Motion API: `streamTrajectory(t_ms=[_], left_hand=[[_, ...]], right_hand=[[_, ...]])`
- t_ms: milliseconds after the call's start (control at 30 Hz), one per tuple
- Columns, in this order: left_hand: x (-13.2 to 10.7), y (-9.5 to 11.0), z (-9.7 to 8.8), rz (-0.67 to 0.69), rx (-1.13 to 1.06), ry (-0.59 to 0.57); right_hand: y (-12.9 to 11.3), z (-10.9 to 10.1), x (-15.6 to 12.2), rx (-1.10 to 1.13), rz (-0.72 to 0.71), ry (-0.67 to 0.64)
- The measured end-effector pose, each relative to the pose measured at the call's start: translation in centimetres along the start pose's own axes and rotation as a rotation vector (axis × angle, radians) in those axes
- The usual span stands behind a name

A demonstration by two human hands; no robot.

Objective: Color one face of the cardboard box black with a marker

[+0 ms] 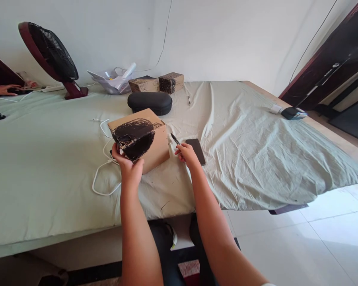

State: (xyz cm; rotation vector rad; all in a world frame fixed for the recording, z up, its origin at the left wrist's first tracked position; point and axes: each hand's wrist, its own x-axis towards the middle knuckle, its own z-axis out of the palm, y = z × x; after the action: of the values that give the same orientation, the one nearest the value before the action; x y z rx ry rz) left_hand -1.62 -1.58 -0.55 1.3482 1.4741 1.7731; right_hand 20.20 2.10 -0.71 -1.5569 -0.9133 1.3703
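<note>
A brown cardboard box rests tilted on the pale green sheet, its near face inked black. My left hand grips the box at its lower near corner, thumb on the black face. My right hand is closed round a black marker pen, whose tip points up towards the box's right side. A dark phone lies flat just right of that hand. A white cable loops on the sheet under and left of the box.
A black oval case lies behind the box. Two small scribbled boxes and a plastic bag sit by the wall. A red fan stands far left, near another person's hand. A small device sits at right.
</note>
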Motion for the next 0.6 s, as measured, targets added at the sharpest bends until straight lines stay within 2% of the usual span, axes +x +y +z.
streamTrajectory(t_ms=[200,333,467,600], left_hand=[[0.3,-0.3,-0.6,0.028,0.001,0.089],[0.7,-1.0,-0.8,0.057,-0.041,0.138],[1.0,-1.4,-0.6,-0.005,-0.066,0.204],[1.1,-1.1,-0.4,-0.077,-0.093,0.231]], right_hand=[[0.5,-0.6,-0.2,-0.145,0.019,0.005],[0.5,-0.1,-0.6,-0.198,0.035,-0.032],[0.5,1.1,-0.5,-0.207,0.037,-0.087],[1.0,2.0,0.2,-0.216,0.026,-0.075]])
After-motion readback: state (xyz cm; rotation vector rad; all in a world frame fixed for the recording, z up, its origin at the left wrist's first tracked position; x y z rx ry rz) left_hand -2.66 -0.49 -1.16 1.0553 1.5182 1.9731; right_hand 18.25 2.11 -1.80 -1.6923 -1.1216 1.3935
